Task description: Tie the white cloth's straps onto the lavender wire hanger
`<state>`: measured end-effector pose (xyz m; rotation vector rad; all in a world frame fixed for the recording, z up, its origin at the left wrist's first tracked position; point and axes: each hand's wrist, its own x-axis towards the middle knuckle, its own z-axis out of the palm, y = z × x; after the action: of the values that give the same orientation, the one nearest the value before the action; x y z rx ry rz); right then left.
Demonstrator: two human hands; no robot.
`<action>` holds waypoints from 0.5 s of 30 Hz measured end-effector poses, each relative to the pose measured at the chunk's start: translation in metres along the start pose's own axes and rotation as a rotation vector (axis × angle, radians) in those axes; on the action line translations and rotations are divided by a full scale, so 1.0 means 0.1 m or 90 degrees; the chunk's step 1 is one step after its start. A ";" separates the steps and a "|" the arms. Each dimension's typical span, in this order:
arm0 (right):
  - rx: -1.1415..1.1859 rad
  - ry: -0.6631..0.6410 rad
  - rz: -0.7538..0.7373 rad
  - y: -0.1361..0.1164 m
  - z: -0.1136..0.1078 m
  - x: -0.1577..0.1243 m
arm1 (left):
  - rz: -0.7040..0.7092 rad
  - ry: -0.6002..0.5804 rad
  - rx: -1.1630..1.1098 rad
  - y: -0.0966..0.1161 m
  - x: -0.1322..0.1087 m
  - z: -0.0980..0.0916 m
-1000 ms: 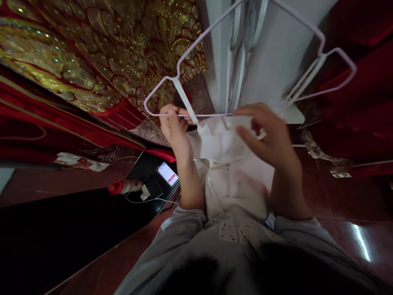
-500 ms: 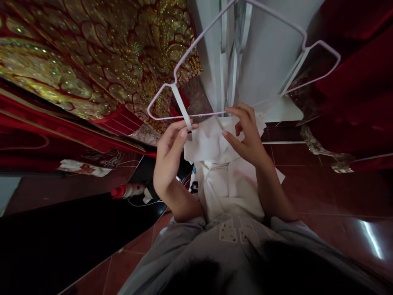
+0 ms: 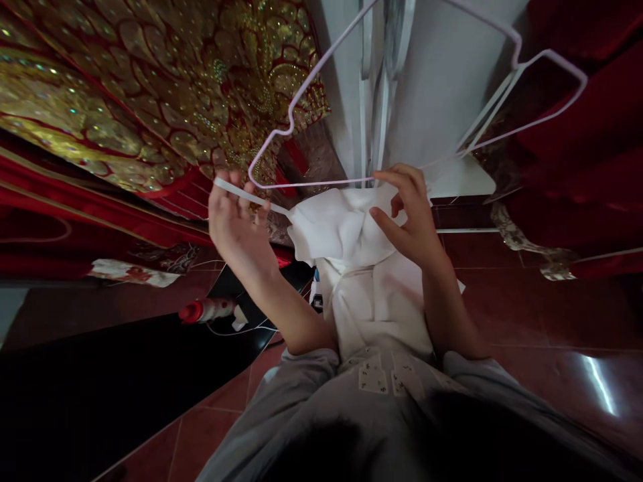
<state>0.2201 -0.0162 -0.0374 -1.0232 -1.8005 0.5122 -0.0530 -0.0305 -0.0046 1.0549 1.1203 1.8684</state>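
Observation:
A pale pink clothes hanger (image 3: pixel 331 182) spans the upper middle. From its right notch a white strap (image 3: pixel 495 110) runs down to a white garment (image 3: pixel 331 227), whose folds hang below the hanger's bar. Off the hanger's left end, my left hand (image 3: pixel 244 227) has the other white strap (image 3: pixel 236 189) across its fingers, pulled out to the left and taut to the garment. My right hand (image 3: pixel 409 217) bends its fingers over the bottom bar near the middle, thumb held apart in front of the garment; part of its grip is hidden.
Gold-sequined red garments (image 3: pixel 201 87) hang at the left, dark red cloth (image 3: pixel 593 147) at the right. A pale panel with metal rails (image 3: pixel 372 100) stands behind the hanger. Lower left, a red-capped bottle (image 3: pixel 205 310) and a cable lie on a black surface (image 3: pixel 125 381).
My left hand has moved left, drawing the left strap off the hanger's left end. The hanger has shifted right and its right end has risen. My right hand stays nearly in place.

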 end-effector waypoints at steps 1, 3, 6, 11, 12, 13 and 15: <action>0.002 0.001 -0.001 0.00 0.01 -0.01 | -0.016 0.018 0.014 -0.07 0.00 -0.03; 0.005 0.003 -0.001 -0.03 0.02 -0.02 | -0.043 0.028 0.026 -0.16 -0.01 0.00; 0.010 0.001 0.003 -0.12 0.02 -0.02 | -0.052 -0.018 -0.014 -0.20 -0.07 0.24; 0.012 0.039 -0.020 -0.17 -0.04 -0.03 | -0.017 -0.042 -0.069 -0.24 -0.21 0.62; 0.016 0.101 -0.035 -0.13 -0.08 -0.03 | -0.018 -0.044 -0.075 -0.25 -0.22 0.65; 0.022 0.178 -0.048 -0.06 -0.14 -0.01 | -0.022 -0.047 -0.083 -0.26 -0.22 0.66; 0.042 0.339 -0.063 0.10 -0.28 0.05 | -0.023 -0.050 -0.100 -0.26 -0.22 0.67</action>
<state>0.2488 -0.0092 -0.0298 -0.9144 -1.3411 0.2084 0.0203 -0.0173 -0.0152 1.0037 0.9261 1.8379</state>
